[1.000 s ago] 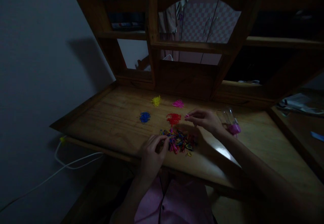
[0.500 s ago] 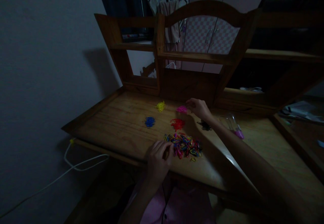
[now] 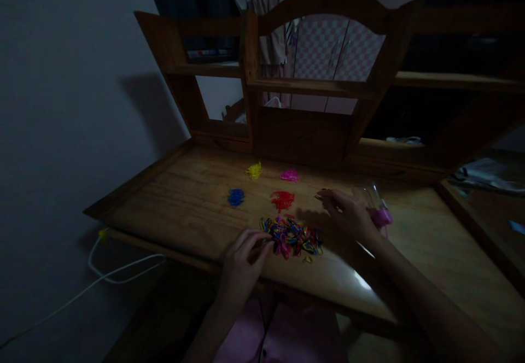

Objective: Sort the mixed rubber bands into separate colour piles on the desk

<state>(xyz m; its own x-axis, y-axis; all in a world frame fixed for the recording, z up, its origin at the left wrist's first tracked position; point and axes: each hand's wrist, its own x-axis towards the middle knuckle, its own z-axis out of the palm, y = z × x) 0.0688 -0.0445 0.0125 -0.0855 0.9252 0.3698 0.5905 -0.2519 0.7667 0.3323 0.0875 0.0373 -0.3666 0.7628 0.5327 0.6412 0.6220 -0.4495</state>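
Observation:
A mixed heap of small coloured loops (image 3: 293, 236), which look like paper clips, lies near the desk's front edge. At its left side is my left hand (image 3: 245, 256), thumb and fingertips brought together by the heap; what sits between them is too dark to make out. My right hand (image 3: 348, 212) is over the dark pile to the right, fingers curled and their tips partly hidden, mostly covering that pile. Behind the heap lie sorted piles: red clips (image 3: 283, 199), pink clips (image 3: 289, 175), yellow clips (image 3: 254, 171) and blue clips (image 3: 235, 197).
Just beyond my right hand, a clear container with a pink lid (image 3: 382, 217) lies on the wooden desk (image 3: 184, 204). A wooden shelf unit (image 3: 303, 136) rises along the back. White cable (image 3: 123, 270) hangs by the left edge. The room is dim.
My right hand has moved from beside the pink pile toward me and to the right, over the dark pile. My left hand stays by the mixed heap. The view has shifted slightly.

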